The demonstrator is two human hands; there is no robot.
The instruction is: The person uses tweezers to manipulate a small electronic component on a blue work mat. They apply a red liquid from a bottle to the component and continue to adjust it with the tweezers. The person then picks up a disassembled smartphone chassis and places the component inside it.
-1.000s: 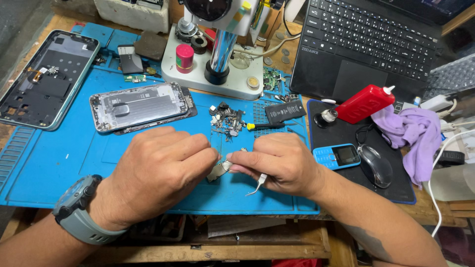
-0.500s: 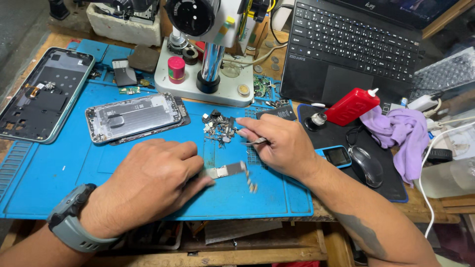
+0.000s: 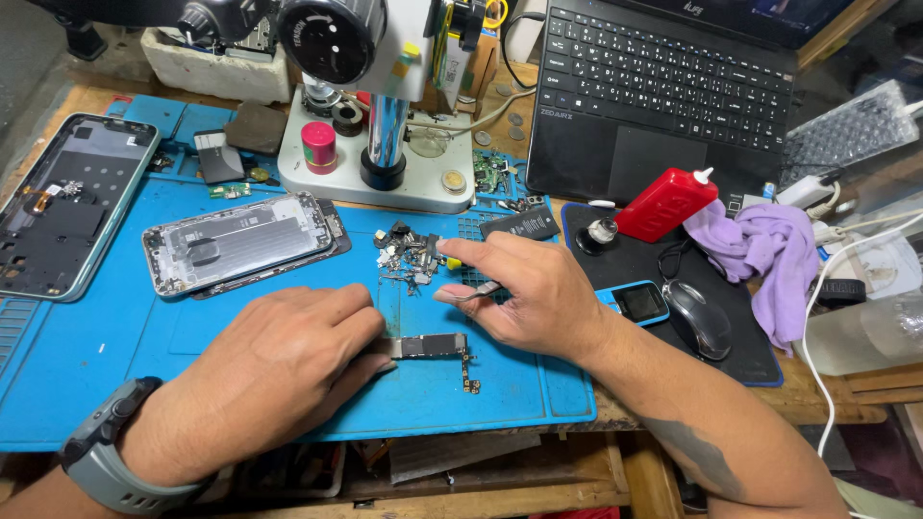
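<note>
The blue work mat (image 3: 115,365) is the landmark; its left end runs out of view and its near edge overhangs the wooden bench. The laptop (image 3: 663,86), beyond the mat's far right corner, is cut off at the top, as is the microscope stand (image 3: 380,144) on the far edge. On the mat's left part lie a dark phone frame (image 3: 58,207) and a silver phone housing (image 3: 240,240), leaving open blue surface toward the near left corner. The left hand (image 3: 279,370) rests near the mat's middle, fingertips pressed together on the end of a small circuit board (image 3: 428,346) lying flat there; the pinched end is hidden. The right hand (image 3: 529,293), just right of the board, pinches a thin metal tool (image 3: 484,288), mostly covered by the fingers. A heap of tiny screws and parts (image 3: 409,255), too small to sort out, crowds the mat just beyond it.
</note>
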